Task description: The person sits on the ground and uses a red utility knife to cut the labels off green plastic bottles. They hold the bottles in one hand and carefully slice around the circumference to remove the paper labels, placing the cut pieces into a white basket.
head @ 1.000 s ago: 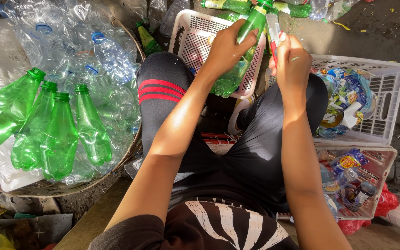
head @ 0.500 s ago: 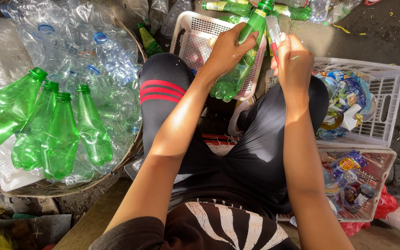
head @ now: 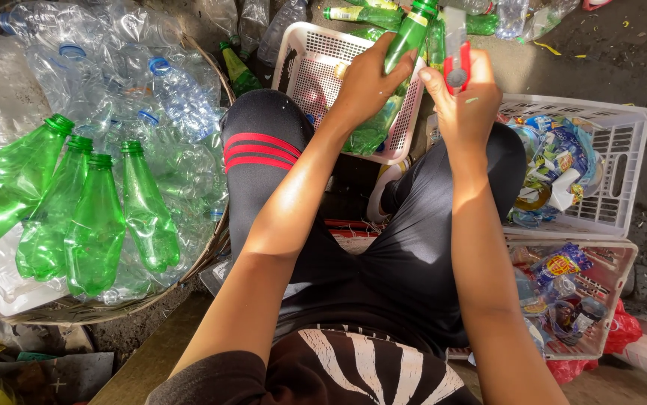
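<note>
Item one: my left hand [head: 365, 82], grip wrapped firmly around the body of a crushed green plastic bottle [head: 395, 67], which stands tilted with its green cap uppermost, held above a pale pink perforated plastic basket [head: 305, 67] and just beyond my left knee. Item two: my right hand [head: 466, 97], grip closed on a red-handled utility cutter [head: 456, 52] held upright, its pale blade end pointing up just beside the bottle's neck; I cannot tell whether blade and bottle touch. Item three: black trousers with red stripes at the left knee [head: 252, 150], both knees raised beneath my forearms. Item four: a round woven basket [head: 211, 247] at my left, filled with stripped bottles, four green plastic bottles [head: 95, 217] lying side by side in front with caps pointing away from me, and clear plastic bottles with blue neck rings [head: 113, 67] heaped behind them. Item five: a white slotted plastic crate [head: 623, 172] at my right, holding crumpled coloured plastic labels [head: 556, 161]. Item six: a second, lower pale slotted crate [head: 608, 300] nearer to me on the right, also holding printed label scraps. Item seven: further green bottles [head: 353, 13] lying on the dark ground [head: 608, 52] beyond the pink basket, some still labelled, with clear ones among them.
</note>
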